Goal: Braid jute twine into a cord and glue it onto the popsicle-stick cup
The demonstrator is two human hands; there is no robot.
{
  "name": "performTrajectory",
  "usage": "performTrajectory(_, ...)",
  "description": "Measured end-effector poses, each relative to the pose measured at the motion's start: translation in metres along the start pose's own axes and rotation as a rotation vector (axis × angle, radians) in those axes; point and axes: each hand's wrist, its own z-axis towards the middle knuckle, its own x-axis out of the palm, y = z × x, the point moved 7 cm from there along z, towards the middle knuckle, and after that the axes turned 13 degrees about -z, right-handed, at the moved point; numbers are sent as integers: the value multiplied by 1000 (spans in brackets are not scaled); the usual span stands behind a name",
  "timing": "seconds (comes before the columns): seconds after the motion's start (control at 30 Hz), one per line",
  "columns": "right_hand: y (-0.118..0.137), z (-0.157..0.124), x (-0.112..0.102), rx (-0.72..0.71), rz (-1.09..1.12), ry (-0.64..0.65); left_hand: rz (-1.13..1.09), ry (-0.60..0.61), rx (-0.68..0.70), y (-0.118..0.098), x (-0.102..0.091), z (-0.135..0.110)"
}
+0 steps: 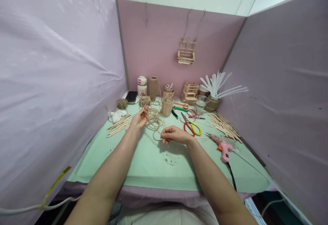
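Observation:
A length of tan twine point(154, 126) stretches between my two hands over the green cloth. My left hand point(141, 116), higher and farther away, pinches it with the fingers closed. Lower and to the right, my right hand point(174, 134) has its fingertips closed on the twine's other part, and a small loop hangs beside them. Behind the strand lies a loose tangle of the same twine point(154, 115). Just beyond my right hand stands a small cup made of wooden sticks point(167, 107).
Red-and-yellow-handled scissors point(191, 126) and green pliers point(180, 109) lie right of centre. A pink glue gun point(222, 147) rests at the right, its cord trailing forward. Wooden sticks point(119, 126) lie left; more sticks point(225, 126) lie right. Glue sticks point(216, 85) fill a pot behind.

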Motion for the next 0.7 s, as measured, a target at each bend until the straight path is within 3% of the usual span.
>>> performTrajectory(0.1, -2, -4, 10, 44, -28, 144, 8, 133, -127, 1, 19, -17)
performTrajectory(0.2, -8, -9, 19, 112, -27, 274, 25, 249, -96, -7, 30, -34)
performTrajectory(0.3, -15, -6, 20, 141, -8, 263, 61, 292, -48, -15, 29, -45)
performTrajectory(0.37, -16, 4, 12, 97, -11, 107, 92, 300, -48, -17, 25, -48)
performTrajectory(0.5, -6, 12, -35, -155, -238, -621, 236, 349, -165, -3, 24, -46)
performTrajectory(0.53, -6, 11, -41, -181, -291, -739, 286, 361, -201, 4, 24, -44)
performTrajectory(0.6, -10, 10, -52, -177, -324, -869, 387, 393, -266, 21, 23, -37)
performTrajectory(0.7, -18, 5, -65, -113, -288, -935, 524, 365, -341, 50, 10, -24)
